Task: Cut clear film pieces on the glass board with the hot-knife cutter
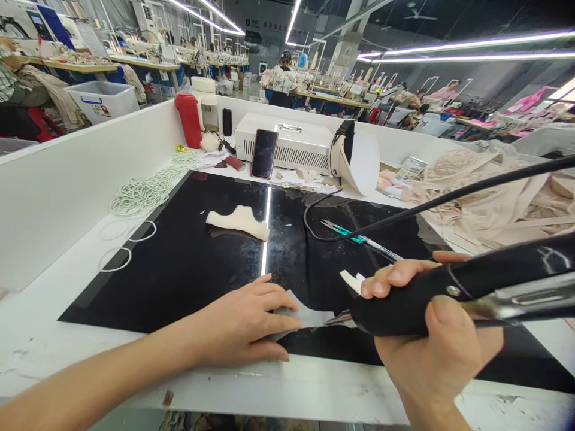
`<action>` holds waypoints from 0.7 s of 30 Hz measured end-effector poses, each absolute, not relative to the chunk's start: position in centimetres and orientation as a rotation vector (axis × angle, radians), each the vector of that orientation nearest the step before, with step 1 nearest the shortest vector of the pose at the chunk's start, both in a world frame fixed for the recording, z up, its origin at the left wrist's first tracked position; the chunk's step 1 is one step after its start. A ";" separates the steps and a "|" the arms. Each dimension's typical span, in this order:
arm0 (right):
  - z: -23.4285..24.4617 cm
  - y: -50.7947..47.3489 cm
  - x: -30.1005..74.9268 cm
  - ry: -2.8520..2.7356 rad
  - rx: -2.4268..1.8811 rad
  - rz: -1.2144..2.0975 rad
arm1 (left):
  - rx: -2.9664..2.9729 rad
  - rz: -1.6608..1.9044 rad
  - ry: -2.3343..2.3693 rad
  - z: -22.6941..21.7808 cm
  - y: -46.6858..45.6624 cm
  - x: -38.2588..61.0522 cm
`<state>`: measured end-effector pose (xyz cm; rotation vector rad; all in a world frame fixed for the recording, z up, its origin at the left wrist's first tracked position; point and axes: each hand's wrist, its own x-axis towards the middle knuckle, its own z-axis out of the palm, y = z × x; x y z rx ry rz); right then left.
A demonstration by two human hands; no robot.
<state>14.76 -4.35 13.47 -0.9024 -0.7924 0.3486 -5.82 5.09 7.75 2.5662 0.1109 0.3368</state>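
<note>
My left hand (258, 323) lies flat with its fingers stretched out, pressing a pale translucent sheet (309, 314) onto the black board (215, 287). My right hand (442, 341) is wrapped round a black corded hand tool (399, 305) with a metal lever along its side. The tool's narrow metal tip (341, 319) meets the right edge of the sheet. A small cream strip (350, 281) sits by my right fingertips, partly hidden. Farther back on the board rests a curved cream foam piece (238, 222). Turquoise-handled snips (344, 231) lie beyond the tool.
A black cable (404, 209) loops across the board's right side. At the back stand a white vented box (291, 140), a phone (265, 154) and a red cup (188, 120). Pale green cord (144, 190) is piled left; beige fabric scraps (494, 191) heap right. White walls edge the table.
</note>
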 end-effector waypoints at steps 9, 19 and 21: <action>13.1 -4.4 15.0 -0.842 -0.888 0.352 | 2.506 0.519 0.462 7.4 5.3 -5.8; 10.4 -4.5 16.2 -0.920 -1.052 -0.247 | 2.428 0.553 0.558 5.4 6.0 -5.9; 9.8 -5.1 15.7 -1.040 -1.015 -0.396 | 2.392 0.568 0.534 5.3 6.1 -5.9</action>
